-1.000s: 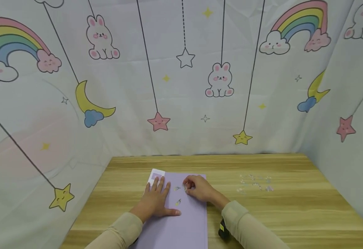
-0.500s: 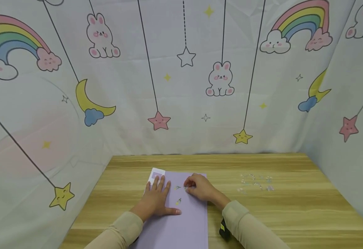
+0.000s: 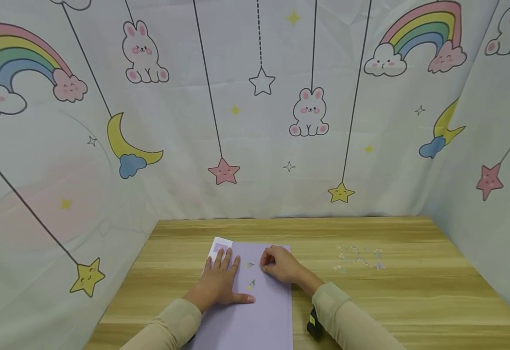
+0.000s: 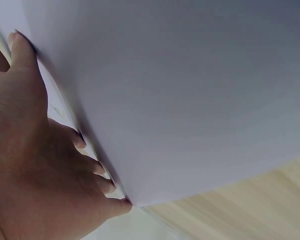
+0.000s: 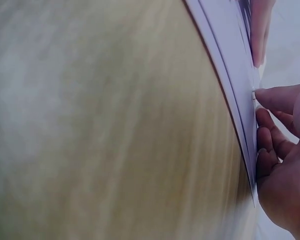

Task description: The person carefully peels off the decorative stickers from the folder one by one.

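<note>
My left hand (image 3: 217, 282) lies with spread fingers on a lilac sheet (image 3: 259, 321), holding it down beside a white card (image 3: 222, 243) with a lilac square. Two small flower stickers, an upper flower sticker (image 3: 249, 265) and a lower flower sticker (image 3: 251, 284), are on the sheet right of that hand. To their right my right hand (image 3: 281, 264) has curled fingers at the sheet, thumb and index close together. In the right wrist view a tiny pale sticker (image 5: 253, 95) shows at its fingertip; most of it is hidden.
Several small clear stickers (image 3: 360, 257) lie scattered on the wooden table (image 3: 395, 301) to the right. A black object with a yellow mark (image 3: 314, 324) sits by the right forearm. A patterned cloth (image 3: 263, 194) hangs behind and at both sides.
My right hand has shifted very slightly to the right, and the sticker at its fingertips no longer shows in the head view. The left hand stays in place.
</note>
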Demonstrator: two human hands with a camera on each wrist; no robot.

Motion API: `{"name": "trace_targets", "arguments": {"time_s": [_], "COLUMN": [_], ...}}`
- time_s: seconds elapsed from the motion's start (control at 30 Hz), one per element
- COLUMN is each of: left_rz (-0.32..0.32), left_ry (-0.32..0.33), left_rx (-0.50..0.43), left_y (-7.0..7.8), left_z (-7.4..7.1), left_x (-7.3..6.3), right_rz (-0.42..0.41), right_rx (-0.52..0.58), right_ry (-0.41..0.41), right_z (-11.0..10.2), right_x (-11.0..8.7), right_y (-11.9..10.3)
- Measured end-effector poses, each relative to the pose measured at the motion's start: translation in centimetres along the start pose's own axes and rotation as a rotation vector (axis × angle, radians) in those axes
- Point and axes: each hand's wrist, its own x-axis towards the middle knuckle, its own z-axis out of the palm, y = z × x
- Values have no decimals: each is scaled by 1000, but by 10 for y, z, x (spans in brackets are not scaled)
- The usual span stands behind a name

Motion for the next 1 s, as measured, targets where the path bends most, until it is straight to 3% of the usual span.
{"name": "trace_targets", "arguments": {"time_s": [0.53,1.0], "left_rz": [-12,-10], "left_ry": [-2,-8], "left_rx": [23,12], "left_y": [1,-1], "left_z": [1,2], "left_x": [1,2], "right_rz": [11,48], "right_rx": [100,85], "right_ry": [-5,-40], "right_z": [-1,-5], "right_x": [-1,-2], "right_y": [4,4]}}
